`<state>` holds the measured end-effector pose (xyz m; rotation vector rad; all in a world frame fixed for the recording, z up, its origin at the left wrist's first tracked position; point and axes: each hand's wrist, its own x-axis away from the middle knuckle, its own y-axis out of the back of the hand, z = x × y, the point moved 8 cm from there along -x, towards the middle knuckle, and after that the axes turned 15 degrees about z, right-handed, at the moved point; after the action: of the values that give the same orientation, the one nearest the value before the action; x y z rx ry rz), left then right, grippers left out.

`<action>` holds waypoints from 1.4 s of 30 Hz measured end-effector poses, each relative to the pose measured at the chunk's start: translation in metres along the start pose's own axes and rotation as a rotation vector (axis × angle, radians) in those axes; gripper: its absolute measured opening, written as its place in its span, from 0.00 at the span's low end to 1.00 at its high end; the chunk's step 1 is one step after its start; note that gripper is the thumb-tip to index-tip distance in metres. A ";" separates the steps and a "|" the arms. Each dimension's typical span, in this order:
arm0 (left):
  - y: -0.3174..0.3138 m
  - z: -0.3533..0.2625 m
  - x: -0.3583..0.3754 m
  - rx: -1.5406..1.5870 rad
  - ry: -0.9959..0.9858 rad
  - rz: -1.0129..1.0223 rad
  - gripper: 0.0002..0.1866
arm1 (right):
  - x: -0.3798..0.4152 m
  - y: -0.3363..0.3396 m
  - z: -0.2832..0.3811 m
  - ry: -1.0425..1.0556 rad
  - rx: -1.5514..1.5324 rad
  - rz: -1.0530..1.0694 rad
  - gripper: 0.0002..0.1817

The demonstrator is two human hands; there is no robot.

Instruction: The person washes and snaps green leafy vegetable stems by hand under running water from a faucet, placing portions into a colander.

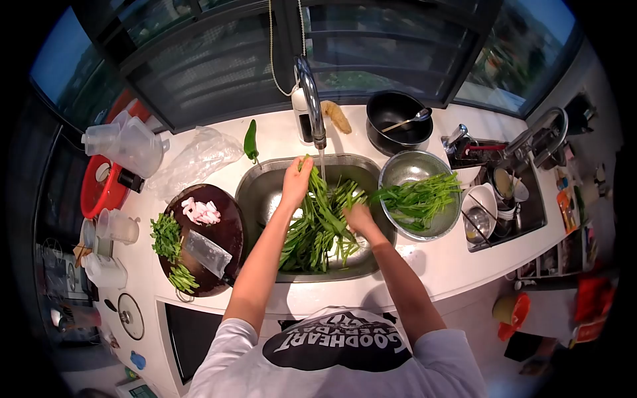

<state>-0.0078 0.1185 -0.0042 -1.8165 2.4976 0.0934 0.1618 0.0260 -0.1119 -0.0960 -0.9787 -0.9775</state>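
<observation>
Currently greens [317, 229] lie in the sink [255, 192], stalks fanned under the tap [310, 99]. Left hand [296, 180] is closed on the stalk tops beside the water stream. Right hand [359, 217] rests on the bunch's right side; can't tell whether it is closed. A steel bowl [401, 169] with more greens touches the sink's right rim, a cutting board [229, 232] sits just left. Both arms reach forward, extended.

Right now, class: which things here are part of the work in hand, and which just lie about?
In use: left hand, right hand, leafy greens, sink, running tap, steel bowl.
Lying about: cutting board, cleaver, green pepper, black pot.
</observation>
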 end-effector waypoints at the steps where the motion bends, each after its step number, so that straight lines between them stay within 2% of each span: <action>1: -0.003 -0.010 0.000 -0.054 0.032 0.040 0.12 | 0.001 0.000 -0.001 0.070 0.002 -0.114 0.26; 3: -0.008 -0.014 -0.006 -0.113 0.033 0.097 0.12 | 0.001 -0.001 0.002 0.212 -0.001 -0.346 0.28; 4: -0.012 -0.010 -0.011 -0.115 0.004 0.111 0.13 | 0.014 0.011 0.023 0.337 -0.122 -0.372 0.29; 5: -0.014 -0.008 -0.016 -0.121 -0.025 0.128 0.14 | 0.024 0.024 0.045 0.535 -0.217 -0.437 0.29; 6: -0.020 -0.006 -0.019 -0.097 0.028 0.166 0.15 | 0.037 0.035 0.064 0.732 -0.316 -0.502 0.29; 9: -0.035 -0.006 -0.023 0.133 0.054 0.177 0.15 | 0.044 0.040 0.112 0.793 -0.340 -0.198 0.28; 12: -0.041 -0.005 -0.026 0.405 0.053 0.133 0.13 | 0.021 0.038 0.122 0.973 -0.432 -0.244 0.26; 13: -0.039 -0.003 -0.027 0.466 0.040 0.107 0.12 | 0.007 0.039 0.120 0.859 -0.382 -0.236 0.25; 15: -0.031 -0.011 -0.029 0.253 -0.039 0.076 0.09 | -0.014 0.036 0.117 0.627 -0.284 -0.212 0.24; 17: -0.024 -0.017 -0.027 0.138 -0.107 0.020 0.08 | -0.011 0.036 0.124 0.680 -0.269 -0.253 0.22; 18: -0.018 -0.005 -0.031 0.134 -0.031 0.004 0.10 | -0.010 0.036 0.126 0.701 -0.209 -0.243 0.21; 21: -0.001 0.007 -0.034 0.163 -0.008 -0.095 0.11 | -0.007 0.030 0.131 0.849 -0.174 -0.225 0.17; 22: 0.006 0.008 -0.035 0.313 0.011 -0.125 0.12 | -0.005 0.028 0.130 0.912 -0.186 -0.223 0.16; 24: 0.019 0.001 -0.033 0.523 0.038 -0.191 0.15 | -0.006 0.008 0.108 0.859 -0.194 -0.121 0.14; 25: 0.027 0.000 -0.036 0.557 -0.016 -0.170 0.11 | -0.005 -0.001 0.094 0.830 -0.196 -0.071 0.13; 27: 0.045 0.000 -0.042 0.513 -0.054 -0.171 0.10 | -0.017 -0.027 0.052 0.642 -0.202 0.139 0.12; 30: 0.047 -0.016 -0.042 0.397 -0.096 -0.098 0.10 | -0.027 -0.035 0.007 0.422 0.185 0.053 0.19; 33: 0.024 -0.021 -0.033 0.225 0.015 0.052 0.14 | -0.004 -0.004 0.029 0.769 -0.153 -0.271 0.28; 35: 0.003 -0.023 -0.024 0.040 0.041 0.164 0.13 | 0.014 0.018 0.069 0.835 -0.267 -0.211 0.34; 37: -0.008 -0.003 -0.025 -0.105 -0.016 0.227 0.12 | 0.041 0.035 0.115 1.026 -0.218 -0.296 0.38; 38: -0.014 0.005 -0.024 -0.067 -0.003 0.232 0.12 | 0.026 0.034 0.123 1.014 -0.237 -0.234 0.41; 40: -0.024 0.014 -0.021 0.036 0.040 0.256 0.13 | 0.024 0.037 0.135 0.895 -0.142 -0.270 0.37; 42: -0.024 0.032 -0.024 0.007 0.070 0.268 0.14 | 0.014 0.035 0.135 0.946 -0.115 -0.339 0.32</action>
<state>0.0222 0.1364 -0.0345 -1.4972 2.7719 0.0315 0.1011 0.1017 -0.0104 0.4207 -0.0608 -1.2083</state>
